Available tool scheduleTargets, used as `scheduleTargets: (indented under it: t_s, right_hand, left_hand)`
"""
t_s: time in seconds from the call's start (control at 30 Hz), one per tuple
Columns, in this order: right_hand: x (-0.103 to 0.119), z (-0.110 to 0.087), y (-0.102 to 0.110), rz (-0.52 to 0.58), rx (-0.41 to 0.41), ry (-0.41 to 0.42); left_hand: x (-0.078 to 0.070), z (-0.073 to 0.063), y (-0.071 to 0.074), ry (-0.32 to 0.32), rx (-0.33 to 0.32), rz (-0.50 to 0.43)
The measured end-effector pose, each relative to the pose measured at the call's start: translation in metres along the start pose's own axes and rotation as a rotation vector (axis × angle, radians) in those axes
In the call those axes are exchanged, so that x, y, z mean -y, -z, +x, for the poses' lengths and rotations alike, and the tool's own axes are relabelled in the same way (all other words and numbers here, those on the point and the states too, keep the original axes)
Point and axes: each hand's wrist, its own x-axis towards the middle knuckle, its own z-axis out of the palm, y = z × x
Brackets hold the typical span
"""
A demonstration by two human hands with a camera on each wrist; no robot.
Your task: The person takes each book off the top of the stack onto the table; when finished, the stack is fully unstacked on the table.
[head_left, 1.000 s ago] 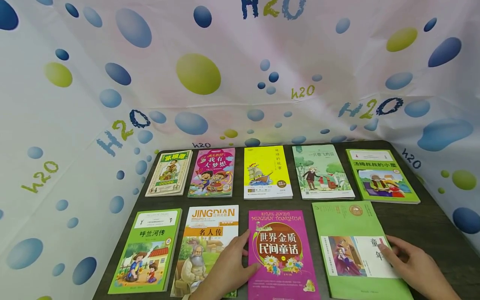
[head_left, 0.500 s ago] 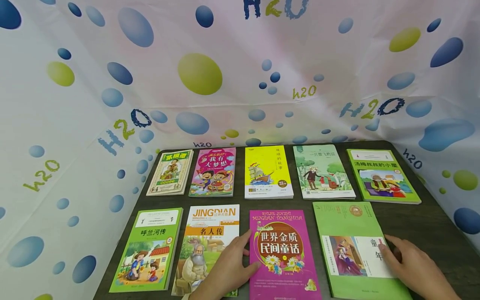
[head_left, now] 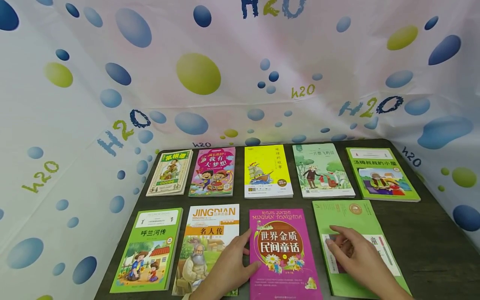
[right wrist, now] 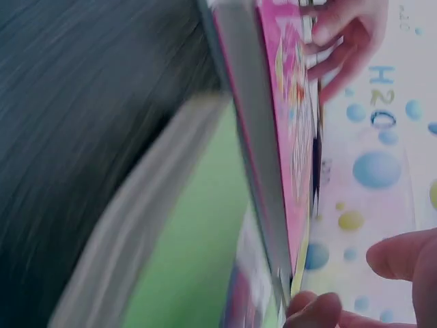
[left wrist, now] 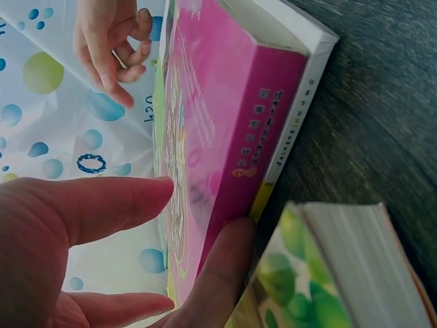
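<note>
A purple book (head_left: 281,266) lies in the front row, on top of a white-spined book (left wrist: 300,102) seen in the left wrist view. My left hand (head_left: 228,266) rests at its left edge, thumb at the cover and a finger along the purple spine. My right hand (head_left: 354,254) hovers over the green book (head_left: 348,216) to the right, fingers loosely bent and holding nothing. It covers part of that book's picture. In the right wrist view, the blurred green book lies beside the purple one. A book with a bearded man (head_left: 196,266) is partly hidden behind my left forearm.
A dark wood table (head_left: 423,250) carries two rows of books. At the back lie a yellow book (head_left: 266,166), a pale green book (head_left: 322,171) and several others. A green book with a red-roofed house (head_left: 144,254) lies front left. A dotted white curtain (head_left: 240,75) encloses the table.
My right hand has left the green book's right edge and moved left over its cover. The left hand stays at the purple book's edge.
</note>
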Motion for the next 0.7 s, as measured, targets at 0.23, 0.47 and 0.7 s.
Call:
scheduleTargets:
  t_s: [0.23,0.47,0.7]
  right_hand:
    - [0.023,0.004,-0.024,-0.078,0.163,-0.088]
    - [0.031,0.008,-0.034,-0.223,0.176,-0.065]
    - [0.037,0.009,-0.040,-0.153,0.259,-0.156]
  left_hand:
    - [0.003,0.000,-0.002,-0.007,0.001,-0.014]
    - [0.003,-0.001,-0.001,-0.026,-0.010,-0.018]
    - [0.002,-0.002,-0.001,-0.029,-0.018,-0.013]
